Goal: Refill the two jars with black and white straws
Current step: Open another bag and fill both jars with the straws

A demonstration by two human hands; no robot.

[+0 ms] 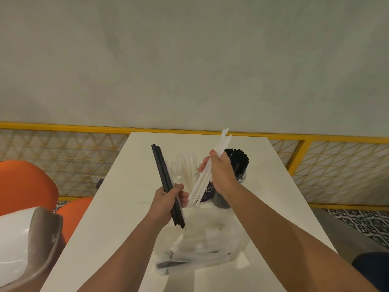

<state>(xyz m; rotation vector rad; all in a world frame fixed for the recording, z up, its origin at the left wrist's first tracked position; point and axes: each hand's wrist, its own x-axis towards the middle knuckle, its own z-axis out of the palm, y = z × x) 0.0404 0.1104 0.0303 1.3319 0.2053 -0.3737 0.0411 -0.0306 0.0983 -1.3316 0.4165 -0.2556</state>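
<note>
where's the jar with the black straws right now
Head view: the black-straw jar stands on the white table, right of centre, just behind the right hand and right of the white-straw jar.

Smooth matt white table point(117, 207), crinkled translucent plastic bag point(202, 249), glossy orange chairs point(25, 186)

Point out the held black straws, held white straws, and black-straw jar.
Black plastic straw bundle point(163, 169): head view, shafts above grip.
White plastic straw bundle point(220, 143): head view, upper shafts.
Clear black-straw jar point(242, 177): head view, right wall.
</note>
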